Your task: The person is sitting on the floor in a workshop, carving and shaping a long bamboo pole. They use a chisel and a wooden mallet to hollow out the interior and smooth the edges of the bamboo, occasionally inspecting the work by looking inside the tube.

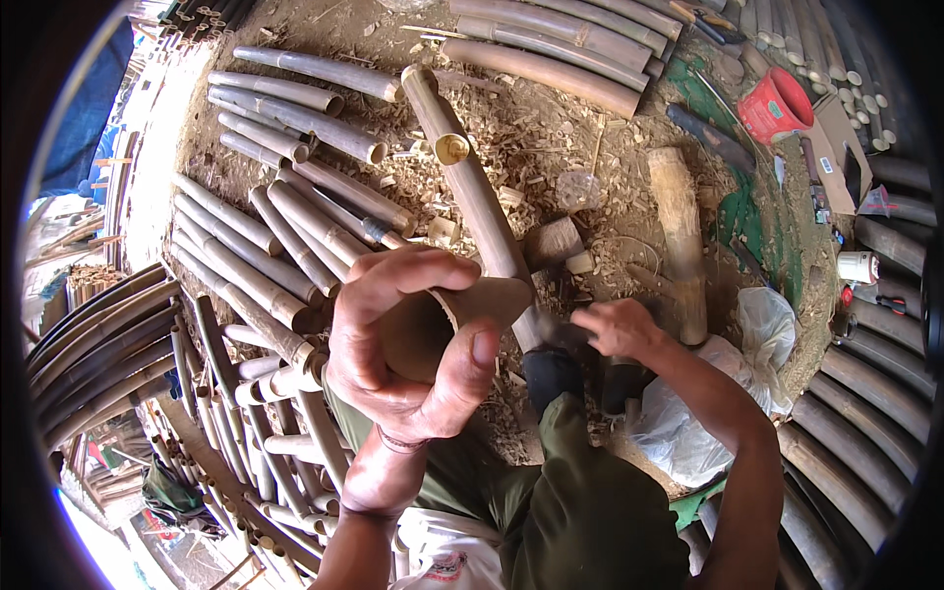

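Held up close, my left hand point(359, 344) wraps its fingers and thumb around a short bamboo tube point(497, 300), its hollow end turned toward me. Farther down, my right hand point(621, 328) is closed, with a blurred dark shape beside its fingers; I cannot make out what it grips. Beyond the tube a long bamboo pole point(482, 211) slants across the ground, with a round cut opening on its upper side. A dark shoe point(553, 379) is close to the pole's near end. A wood block point(553, 244) sits just right of the pole.
Cut bamboo lengths point(295, 226) lie in groups at left, with more stacked at right point(865, 393). Wood chips point(551, 128) cover the ground. A thick log point(677, 216), clear plastic bag point(688, 413), red bucket point(775, 106), cardboard box point(836, 147) and white can point(857, 267) are at right.
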A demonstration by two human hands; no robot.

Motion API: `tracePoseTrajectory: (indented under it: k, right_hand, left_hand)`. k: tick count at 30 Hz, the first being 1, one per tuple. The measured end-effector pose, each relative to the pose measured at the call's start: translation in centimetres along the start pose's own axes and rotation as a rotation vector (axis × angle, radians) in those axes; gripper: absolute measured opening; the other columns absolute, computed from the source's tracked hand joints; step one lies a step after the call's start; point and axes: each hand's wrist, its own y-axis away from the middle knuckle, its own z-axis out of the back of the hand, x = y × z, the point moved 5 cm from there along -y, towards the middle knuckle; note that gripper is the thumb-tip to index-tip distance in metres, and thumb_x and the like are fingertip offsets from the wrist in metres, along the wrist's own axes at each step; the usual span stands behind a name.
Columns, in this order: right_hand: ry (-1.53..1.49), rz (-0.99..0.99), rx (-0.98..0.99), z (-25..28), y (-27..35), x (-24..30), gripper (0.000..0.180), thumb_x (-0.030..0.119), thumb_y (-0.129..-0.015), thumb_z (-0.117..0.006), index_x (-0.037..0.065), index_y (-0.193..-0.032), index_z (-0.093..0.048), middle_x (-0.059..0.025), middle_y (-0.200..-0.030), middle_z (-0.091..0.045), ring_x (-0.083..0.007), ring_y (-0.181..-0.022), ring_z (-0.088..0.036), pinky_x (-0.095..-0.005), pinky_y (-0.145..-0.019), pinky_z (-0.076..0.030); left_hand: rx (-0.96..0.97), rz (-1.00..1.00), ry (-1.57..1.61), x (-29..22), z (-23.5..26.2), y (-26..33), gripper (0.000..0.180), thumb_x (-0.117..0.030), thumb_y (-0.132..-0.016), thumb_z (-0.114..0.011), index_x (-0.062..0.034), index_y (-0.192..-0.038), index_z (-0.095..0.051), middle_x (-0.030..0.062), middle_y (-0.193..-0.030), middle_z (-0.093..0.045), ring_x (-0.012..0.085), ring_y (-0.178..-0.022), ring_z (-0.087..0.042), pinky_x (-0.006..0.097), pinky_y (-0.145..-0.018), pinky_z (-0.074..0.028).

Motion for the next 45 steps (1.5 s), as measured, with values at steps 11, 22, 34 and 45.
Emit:
tracePoseTrajectory:
  k: [11,22,34,45]
  right_hand:
    - [-0.183,-0.54,-0.34,5.2,-5.9,-7.6,0.052,0.031,-0.089,-0.062,0.011,-0.135,-0.049,-0.0176,-0.102,-0.067,-0.0354,-0.084,-0.068,-0.0441,-0.075,-0.056]
    - [-0.894,0.804,-0.528,16.3,-4.6,18.6,0.105,0.045,-0.066,-0.086,0.005,-0.147,-0.033,-0.0186,-0.135,-0.046,-0.0323,-0.121,-0.051,-0.0477,-0.1,-0.044]
    - [-0.808,0.753,-0.567,16.2,-4.5,21.5,0.048,0.021,-0.061,-0.073,0.005,-0.102,-0.053,-0.0098,-0.083,-0.057,-0.0304,-0.074,-0.063,-0.0426,-0.067,-0.054]
    - [-0.914,0.64,-0.482,18.1,-4.1,20.8,0.068,0.024,-0.045,-0.081,0.008,-0.104,-0.052,-0.009,-0.085,-0.057,-0.0304,-0.079,-0.063,-0.0442,-0.071,-0.052]
  left_hand:
    - [-0.046,0.179,0.243,2.7,0.0,2.3,0.126,-0.048,-0.058,-0.092,-0.0029,-0.148,-0.017,0.0197,-0.137,-0.041,0.0357,-0.118,-0.054,0.045,-0.1,-0.046]
    - [0.282,0.36,-0.165,10.7,-1.0,8.3,0.087,-0.037,-0.078,-0.079,0.002,-0.14,-0.033,0.0199,-0.141,-0.04,0.0254,-0.128,-0.044,0.037,-0.105,-0.039]
    - [0.285,0.314,-0.193,8.0,-2.0,8.3,0.074,-0.043,-0.084,-0.065,0.0032,-0.135,-0.039,0.0181,-0.125,-0.049,0.025,-0.112,-0.052,0.037,-0.095,-0.045]
    - [0.319,0.286,-0.179,7.1,-3.2,9.5,0.067,-0.048,-0.089,-0.053,0.0044,-0.13,-0.044,0.0165,-0.11,-0.057,0.0246,-0.096,-0.059,0.038,-0.086,-0.05]
